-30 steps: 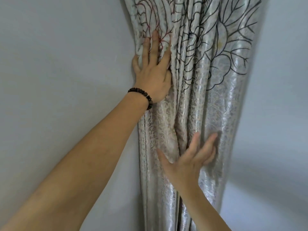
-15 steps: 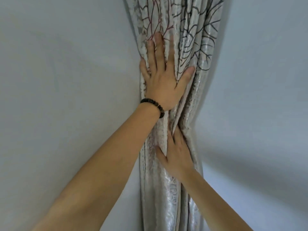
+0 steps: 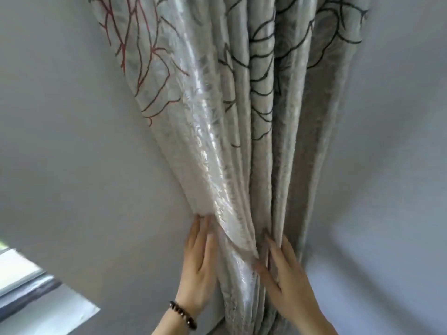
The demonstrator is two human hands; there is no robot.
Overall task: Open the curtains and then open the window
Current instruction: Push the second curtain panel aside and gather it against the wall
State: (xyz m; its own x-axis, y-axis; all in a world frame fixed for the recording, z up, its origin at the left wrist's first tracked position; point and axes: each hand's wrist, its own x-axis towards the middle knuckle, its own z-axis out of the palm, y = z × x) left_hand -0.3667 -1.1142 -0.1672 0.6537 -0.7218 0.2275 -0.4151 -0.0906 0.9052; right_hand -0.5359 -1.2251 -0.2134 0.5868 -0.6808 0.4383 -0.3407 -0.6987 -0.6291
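Head view. The curtain [image 3: 242, 131] is hanging bunched into tight vertical folds against the wall [image 3: 60, 141], in what looks like a room corner. The left hand [image 3: 199, 264], with a dark bead bracelet [image 3: 183, 315] at its wrist, is lying flat with extended fingers [image 3: 204, 228] along the left edge of the bundle, partly on the wall and partly touching the outermost shiny fold. Not clenched; nothing is enclosed in it. The right hand [image 3: 287, 281] is pressing on the folds just right of centre, fingers also extended and slightly spread, with the thumb reaching toward the middle of the bundle. Also released, pushing rather than gripping. The cloth between the two sets of fingers is puckering into a narrow waist; above the fingers it is fanning out wide.

A slice of the window [image 3: 17, 274] is showing well to the left of and below the left fingers: bright pane and a dark frame edge, partly blurred. No handle or latch is in view.

Judgement: the curtain step is in hand and close to finished, with both hands tidying the gathered cloth. Next move probably calls for letting go of the bundle, turning left toward the window, and locating its catch, which cannot be seen from here. Whether the cloth stays gathered unassisted cannot be told.
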